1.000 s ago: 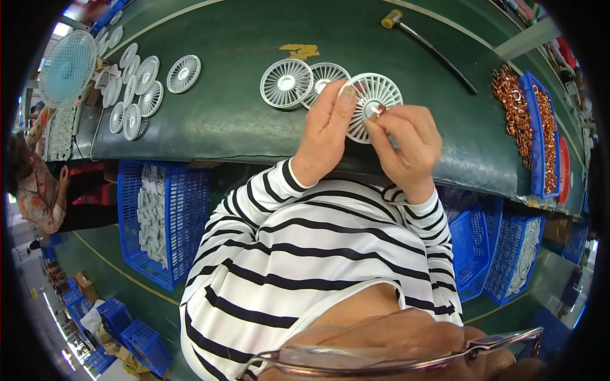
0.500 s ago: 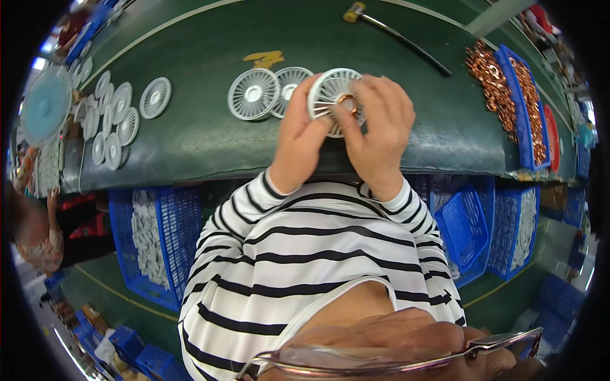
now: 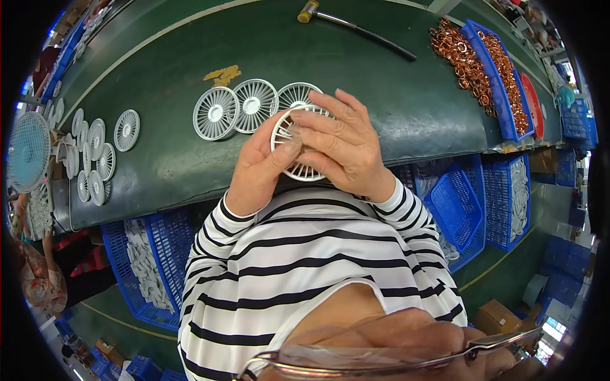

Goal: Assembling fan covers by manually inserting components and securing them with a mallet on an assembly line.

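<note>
A white spoked plastic wheel [image 3: 305, 173] is held in front of my body, above the table's near edge. My left hand [image 3: 257, 166] is closed on its left rim, the thumb lying over the face. From the right, my right hand [image 3: 347, 149] grips the same wheel, its fingers bent across the middle. Those fingers hide the hub and whatever may sit in it. Just beyond the hands lie three similar wheels: a left one [image 3: 216, 113], a middle one [image 3: 255, 105] and a right one [image 3: 300, 94] partly hidden by my right hand.
More white wheels [image 3: 96, 140] lie scattered at the left, near a blue fan [image 3: 28, 152]. A mallet [image 3: 356, 28] lies at the back. Copper-coloured rings [image 3: 464, 66] are heaped beside a blue tray [image 3: 492, 76] at the right. Blue crates [image 3: 168, 254] stand below the table edge.
The copper ring seen at the held wheel's hub is now covered by my right fingers, which have swung across its face. The view has shifted, and a third wheel shows behind my hands.
</note>
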`<state>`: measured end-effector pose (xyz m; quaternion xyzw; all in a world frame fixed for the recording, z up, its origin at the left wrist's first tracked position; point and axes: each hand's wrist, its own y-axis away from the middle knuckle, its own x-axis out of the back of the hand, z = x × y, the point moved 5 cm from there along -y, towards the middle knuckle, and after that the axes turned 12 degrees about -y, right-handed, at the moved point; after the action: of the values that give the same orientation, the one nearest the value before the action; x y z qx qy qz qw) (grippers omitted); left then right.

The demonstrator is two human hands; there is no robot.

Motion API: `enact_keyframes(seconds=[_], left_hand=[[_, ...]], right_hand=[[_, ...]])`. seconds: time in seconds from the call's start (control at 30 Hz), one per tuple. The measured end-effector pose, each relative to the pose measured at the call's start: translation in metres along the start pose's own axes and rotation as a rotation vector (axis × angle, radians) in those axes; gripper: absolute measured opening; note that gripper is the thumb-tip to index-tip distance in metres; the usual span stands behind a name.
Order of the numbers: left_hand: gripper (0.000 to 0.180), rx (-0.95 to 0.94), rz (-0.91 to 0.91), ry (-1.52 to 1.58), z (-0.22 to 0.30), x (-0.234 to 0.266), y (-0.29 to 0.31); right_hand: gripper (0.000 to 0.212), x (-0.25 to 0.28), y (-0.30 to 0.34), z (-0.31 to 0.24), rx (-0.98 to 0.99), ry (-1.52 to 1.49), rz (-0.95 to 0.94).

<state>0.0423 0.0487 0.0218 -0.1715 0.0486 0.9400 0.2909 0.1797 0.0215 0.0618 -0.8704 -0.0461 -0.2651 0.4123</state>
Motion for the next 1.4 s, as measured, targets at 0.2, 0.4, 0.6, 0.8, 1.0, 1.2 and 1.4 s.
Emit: enact_keyframes(seconds=[0.2,0.4,0.6,0.8,1.0,1.2,1.4], left_hand=[[0.037,0.084,0.056,0.020,-0.011,-0.003,-0.004],[0.037,0.113,0.069,0.036,-0.014,-0.002,-0.002],[0.040,0.112,-0.041,-0.044,-0.005,-0.003,0.003],[0.046,0.074,-0.036,-0.070,-0.009,-0.002,0.001],[0.043,-0.158,0.021,-0.322,-0.002,-0.003,0.000],[0.039,-0.283,0.082,-0.635,-0.008,0.000,0.003],[0.034,-0.435,0.058,-0.828,0.005,-0.006,0.006]], right_hand=[[0.029,0.002,0.011,0.001,-0.068,0.230,0.179],[0.027,-0.002,0.015,-0.002,-0.124,0.292,0.240],[0.027,0.006,0.011,-0.008,0.023,0.219,0.070],[0.020,0.007,0.015,0.004,-0.008,-0.017,0.071],[0.045,0.007,0.021,0.017,-0.261,-0.438,0.125],[0.040,-0.006,0.037,0.032,-0.680,-0.909,0.132],[0.040,0.000,0.037,0.032,-0.716,-0.850,0.011]])
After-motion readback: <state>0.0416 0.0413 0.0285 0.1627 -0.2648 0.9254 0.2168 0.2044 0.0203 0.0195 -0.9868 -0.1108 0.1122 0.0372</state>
